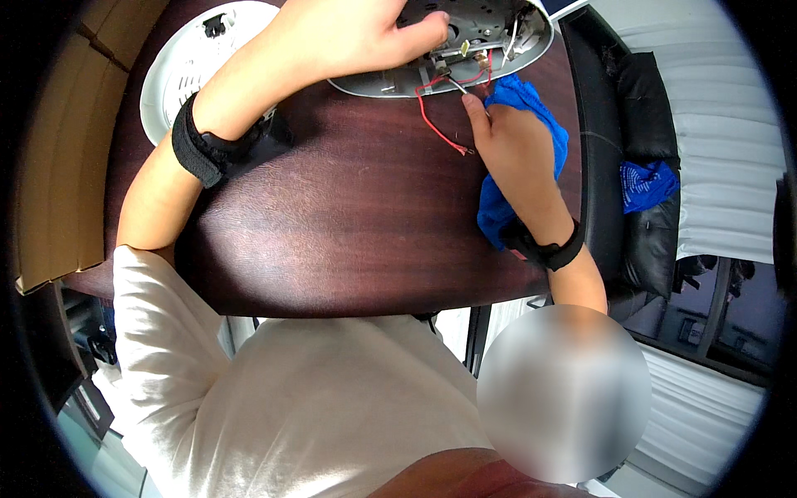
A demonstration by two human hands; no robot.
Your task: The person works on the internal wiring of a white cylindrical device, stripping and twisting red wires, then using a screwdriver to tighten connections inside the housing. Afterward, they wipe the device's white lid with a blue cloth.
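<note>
An opened appliance housing point(523, 51) with a silvery rim lies at the far edge of the table, its metal parts and wiring exposed. My left hand point(365, 37) reaches over it with the thumb stretched out to the right. The other fingers are cut off by the upper edge. My right hand point(519, 149) grips what looks like a screwdriver point(455, 84), its thin metal shaft pointing into the housing and its handle hidden in my fingers. A red wire point(428, 119) hangs out onto the table, with a metal terminal on its end. Under my right hand lies a blue cloth point(496, 207).
A round white vented cover point(162, 87) with a black fitting lies at the left, partly behind my left forearm. Cardboard boxes point(62, 166) stand beyond the dark wooden table point(349, 224). On the right, a black sofa point(652, 124) holds another blue cloth point(647, 185).
</note>
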